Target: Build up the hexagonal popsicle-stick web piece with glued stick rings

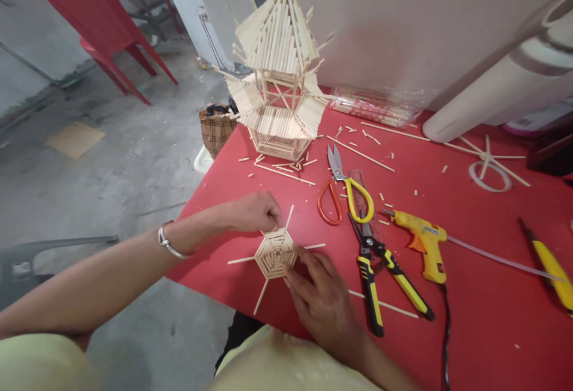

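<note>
A hexagonal web of thin wooden sticks [274,258] lies near the table's front left edge, long spokes reaching out past its rim. My right hand [323,296] holds the web's right side, fingers and thumb at the rim. At its upper edge is my left hand [257,212], fingers curled in; whatever they pinch is hidden. A bracelet circles the left wrist. Beyond the web stands a tiered wooden-stick pagoda model [283,39]. To the right lie scissors [338,175] with one red and one yellow handle, and black-and-yellow pruning shears [368,262].
A yellow glue gun [424,242] with a trailing cord lies on the red table [487,337]. Behind are cut stick pieces, bagged sticks [378,106], a white roll [486,89] and a star of crossed sticks [487,156]. A red chair [101,21] stands at left.
</note>
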### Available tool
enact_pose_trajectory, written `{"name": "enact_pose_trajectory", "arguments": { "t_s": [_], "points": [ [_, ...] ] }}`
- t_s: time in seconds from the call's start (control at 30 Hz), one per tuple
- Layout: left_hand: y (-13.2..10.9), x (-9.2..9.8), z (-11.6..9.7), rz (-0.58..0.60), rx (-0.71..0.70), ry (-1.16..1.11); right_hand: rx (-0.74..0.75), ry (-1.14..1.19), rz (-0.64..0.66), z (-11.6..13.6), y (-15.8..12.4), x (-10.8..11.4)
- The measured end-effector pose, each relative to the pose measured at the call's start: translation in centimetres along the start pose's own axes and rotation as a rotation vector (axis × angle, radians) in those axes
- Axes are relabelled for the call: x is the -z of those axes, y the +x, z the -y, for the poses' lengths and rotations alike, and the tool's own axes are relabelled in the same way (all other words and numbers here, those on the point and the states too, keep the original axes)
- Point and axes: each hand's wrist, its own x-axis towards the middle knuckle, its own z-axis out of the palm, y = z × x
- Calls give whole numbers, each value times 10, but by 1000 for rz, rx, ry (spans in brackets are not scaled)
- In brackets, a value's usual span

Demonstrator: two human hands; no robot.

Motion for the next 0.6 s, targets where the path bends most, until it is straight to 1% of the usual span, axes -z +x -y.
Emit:
{"name": "enact_pose_trajectory", "arguments": {
  "t_s": [0.37, 0.6],
  "points": [
    [0, -1, 3, -12, -29, -29, -2, -19, 15, 0, -1, 0],
    [0, 0, 2, -12, -16, -39, -2, -8, 13, 1, 0, 1]
  ]
}}
